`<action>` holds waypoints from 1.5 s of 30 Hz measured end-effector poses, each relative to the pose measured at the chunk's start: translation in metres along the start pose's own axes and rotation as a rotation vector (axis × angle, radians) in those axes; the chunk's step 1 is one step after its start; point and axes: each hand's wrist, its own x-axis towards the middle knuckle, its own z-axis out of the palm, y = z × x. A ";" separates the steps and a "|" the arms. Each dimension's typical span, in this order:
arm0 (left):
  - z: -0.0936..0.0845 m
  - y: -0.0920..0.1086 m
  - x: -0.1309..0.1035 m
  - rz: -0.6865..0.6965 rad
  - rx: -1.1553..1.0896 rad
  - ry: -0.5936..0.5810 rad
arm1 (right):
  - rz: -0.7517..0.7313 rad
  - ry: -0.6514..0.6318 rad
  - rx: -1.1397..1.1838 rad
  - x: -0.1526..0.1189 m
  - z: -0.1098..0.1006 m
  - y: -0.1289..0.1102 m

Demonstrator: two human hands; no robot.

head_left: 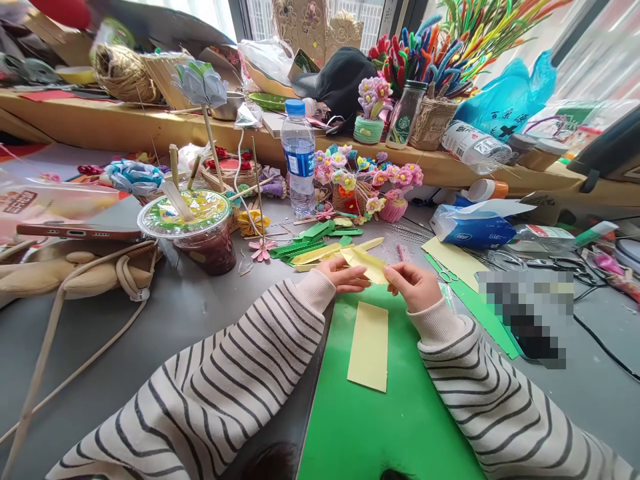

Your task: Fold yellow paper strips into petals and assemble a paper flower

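A folded piece of yellow paper (pixel 369 264) is held up between my two hands, over the far end of a green sheet (pixel 380 433). My left hand (pixel 344 275) has its fingers under the paper's left side. At the right corner, my right hand (pixel 411 283) pinches the paper between thumb and fingers. Below them a flat yellow paper rectangle (pixel 369 348) lies on the green sheet. Just beyond my left hand are folded yellow strips (pixel 316 256) and a pile of folded green strips (pixel 311 239).
A lidded cup with a straw (pixel 200 233) and a water bottle (pixel 299 160) stand behind my left arm. Scissors (pixel 447 272), a blue tissue pack (pixel 473 223) and a partly pixelated phone (pixel 525 320) lie to the right. Crafted flowers (pixel 370 177) fill the back.
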 end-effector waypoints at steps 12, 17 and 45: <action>0.012 -0.014 0.005 -0.014 -0.061 0.164 | -0.180 -0.007 -0.211 -0.001 0.007 0.010; 0.012 -0.014 0.005 -0.009 -0.048 0.169 | -0.180 0.008 -0.175 -0.003 0.009 0.009; 0.013 -0.018 0.005 0.086 -0.130 0.196 | -1.025 0.042 -0.801 -0.006 0.001 0.009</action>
